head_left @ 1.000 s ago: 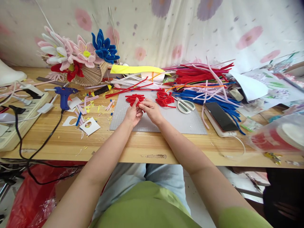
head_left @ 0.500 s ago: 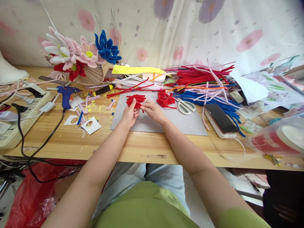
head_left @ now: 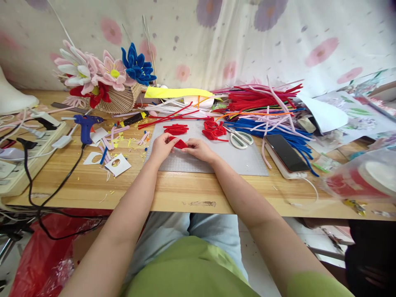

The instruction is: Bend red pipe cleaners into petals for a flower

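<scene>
My left hand (head_left: pixel 161 147) and my right hand (head_left: pixel 198 149) meet over the near part of a grey cutting mat (head_left: pixel 235 159). Between their fingertips they pinch a small folded red pipe-cleaner petal (head_left: pixel 179 143). Just beyond on the mat lie a flat stack of folded red petals (head_left: pixel 176 129) and a looser heap of red loops (head_left: pixel 214 129). White-handled scissors (head_left: pixel 241 139) rest on the mat to the right of the heap.
A big pile of red, blue, pink and white pipe cleaners (head_left: pixel 262 107) fills the back right. A phone (head_left: pixel 285 152) lies right of the mat. On the left are a blue glue gun (head_left: pixel 85 123), paper scraps (head_left: pixel 117 164), a power strip (head_left: pixel 21 156) and pipe-cleaner flowers (head_left: pixel 102 76).
Both hands have drawn back toward me from the red stack, carrying one red petal with them and holding it lower over the mat.
</scene>
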Action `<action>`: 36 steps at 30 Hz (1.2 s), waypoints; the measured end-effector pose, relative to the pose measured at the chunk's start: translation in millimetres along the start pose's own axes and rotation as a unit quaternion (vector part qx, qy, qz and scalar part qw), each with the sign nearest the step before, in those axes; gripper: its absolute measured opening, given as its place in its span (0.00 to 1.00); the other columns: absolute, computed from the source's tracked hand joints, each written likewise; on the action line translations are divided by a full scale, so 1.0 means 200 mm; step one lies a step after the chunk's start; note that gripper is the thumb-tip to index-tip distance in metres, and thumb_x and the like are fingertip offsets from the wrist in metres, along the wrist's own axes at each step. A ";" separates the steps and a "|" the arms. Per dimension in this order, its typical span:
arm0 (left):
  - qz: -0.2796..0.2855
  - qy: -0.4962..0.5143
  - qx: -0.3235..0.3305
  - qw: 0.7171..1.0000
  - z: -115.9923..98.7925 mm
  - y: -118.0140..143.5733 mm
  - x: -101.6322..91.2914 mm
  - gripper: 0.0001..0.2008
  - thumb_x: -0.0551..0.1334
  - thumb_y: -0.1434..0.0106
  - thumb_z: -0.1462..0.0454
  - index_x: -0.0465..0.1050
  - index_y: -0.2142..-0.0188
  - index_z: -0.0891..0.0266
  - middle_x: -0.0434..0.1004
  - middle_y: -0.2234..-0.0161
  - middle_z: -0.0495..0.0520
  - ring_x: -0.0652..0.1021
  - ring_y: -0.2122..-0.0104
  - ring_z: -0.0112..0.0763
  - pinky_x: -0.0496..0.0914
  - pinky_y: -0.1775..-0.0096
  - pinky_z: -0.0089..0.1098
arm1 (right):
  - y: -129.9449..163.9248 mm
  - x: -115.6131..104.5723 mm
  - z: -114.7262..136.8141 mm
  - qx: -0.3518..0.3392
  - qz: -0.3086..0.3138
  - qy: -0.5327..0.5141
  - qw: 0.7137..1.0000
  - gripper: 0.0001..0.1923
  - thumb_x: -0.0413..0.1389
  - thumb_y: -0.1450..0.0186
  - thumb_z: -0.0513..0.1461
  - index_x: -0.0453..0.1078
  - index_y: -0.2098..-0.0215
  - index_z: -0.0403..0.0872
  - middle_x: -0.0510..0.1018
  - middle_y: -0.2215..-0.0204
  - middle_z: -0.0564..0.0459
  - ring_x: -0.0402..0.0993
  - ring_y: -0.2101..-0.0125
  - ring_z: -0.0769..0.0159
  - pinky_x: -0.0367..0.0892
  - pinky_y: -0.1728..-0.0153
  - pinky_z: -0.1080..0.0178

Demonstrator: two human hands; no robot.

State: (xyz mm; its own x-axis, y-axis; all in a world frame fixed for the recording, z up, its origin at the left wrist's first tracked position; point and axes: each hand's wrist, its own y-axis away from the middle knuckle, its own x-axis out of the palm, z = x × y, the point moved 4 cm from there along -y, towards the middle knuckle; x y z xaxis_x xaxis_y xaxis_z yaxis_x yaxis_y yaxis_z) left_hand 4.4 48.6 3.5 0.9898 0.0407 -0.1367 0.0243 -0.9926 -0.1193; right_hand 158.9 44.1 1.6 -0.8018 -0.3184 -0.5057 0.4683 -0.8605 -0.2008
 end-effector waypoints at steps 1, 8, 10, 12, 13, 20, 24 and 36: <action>0.003 0.005 0.001 1.000 0.00 0.00 0.00 0.09 0.69 0.52 0.62 0.70 0.76 0.63 0.67 0.85 0.44 0.68 0.86 0.22 0.62 0.83 0.22 | 0.00 0.00 0.00 0.001 0.002 -0.010 1.000 0.16 0.58 0.44 0.49 0.74 0.72 0.43 0.67 0.77 0.56 0.62 0.73 0.70 0.57 0.69 0.66; 0.025 0.075 -0.069 0.994 0.03 0.00 0.02 0.10 0.71 0.57 0.67 0.70 0.78 0.65 0.69 0.86 0.46 0.70 0.87 0.24 0.63 0.83 0.22 | 0.01 0.00 0.00 0.013 0.019 -0.042 0.999 0.19 0.60 0.47 0.51 0.73 0.73 0.43 0.67 0.77 0.56 0.62 0.73 0.71 0.57 0.69 0.66; 0.024 0.092 -0.083 0.992 0.03 -0.01 0.01 0.09 0.70 0.54 0.65 0.71 0.77 0.65 0.70 0.84 0.47 0.71 0.85 0.24 0.64 0.83 0.22 | 0.01 0.00 0.00 0.026 0.004 -0.034 0.999 0.19 0.59 0.47 0.52 0.71 0.75 0.43 0.66 0.78 0.57 0.60 0.74 0.72 0.56 0.70 0.66; 0.015 0.096 -0.089 0.991 0.04 -0.02 -0.02 0.10 0.68 0.50 0.61 0.70 0.77 0.64 0.70 0.83 0.48 0.71 0.85 0.24 0.63 0.84 0.22 | 0.01 -0.01 0.01 0.032 -0.016 -0.024 0.999 0.19 0.59 0.47 0.52 0.69 0.78 0.43 0.65 0.79 0.57 0.59 0.75 0.72 0.55 0.71 0.66; 0.015 0.091 -0.088 0.992 0.03 -0.03 -0.03 0.11 0.67 0.49 0.59 0.70 0.78 0.64 0.69 0.84 0.47 0.70 0.86 0.23 0.62 0.85 0.22 | 0.01 -0.01 0.02 0.033 -0.022 -0.021 0.999 0.19 0.59 0.47 0.51 0.67 0.79 0.43 0.64 0.79 0.58 0.58 0.75 0.73 0.54 0.72 0.66; 0.115 0.072 -0.042 0.990 -0.01 -0.01 -0.06 0.13 0.66 0.49 0.60 0.67 0.83 0.63 0.59 0.88 0.44 0.60 0.90 0.19 0.57 0.89 0.21 | 0.02 -0.01 0.04 0.041 0.018 -0.054 0.998 0.18 0.59 0.47 0.50 0.67 0.79 0.43 0.62 0.80 0.59 0.57 0.76 0.73 0.53 0.72 0.66; 0.094 0.097 -0.056 0.989 -0.02 0.00 -0.05 0.15 0.65 0.48 0.59 0.66 0.85 0.64 0.57 0.89 0.44 0.57 0.90 0.17 0.53 0.89 0.20 | 0.02 -0.01 0.03 0.033 0.026 -0.061 0.997 0.17 0.60 0.48 0.49 0.71 0.75 0.43 0.66 0.78 0.58 0.60 0.74 0.72 0.56 0.70 0.66; 0.128 0.200 -0.064 0.969 -0.02 0.01 -0.03 0.14 0.68 0.51 0.55 0.70 0.76 0.63 0.64 0.83 0.45 0.65 0.84 0.20 0.64 0.83 0.21 | 0.03 -0.02 0.07 0.010 0.055 -0.119 0.991 0.17 0.59 0.46 0.49 0.72 0.71 0.42 0.70 0.75 0.56 0.64 0.71 0.71 0.60 0.65 0.65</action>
State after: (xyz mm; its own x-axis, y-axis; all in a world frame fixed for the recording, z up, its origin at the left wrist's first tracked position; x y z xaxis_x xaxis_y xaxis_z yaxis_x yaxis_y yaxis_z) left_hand -1.9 46.2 7.3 0.9405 -0.2311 0.2492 -0.2374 -0.9714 -0.0049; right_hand 160.4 35.5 13.8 -0.8123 -0.4937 -0.3107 0.5524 -0.8221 -0.1380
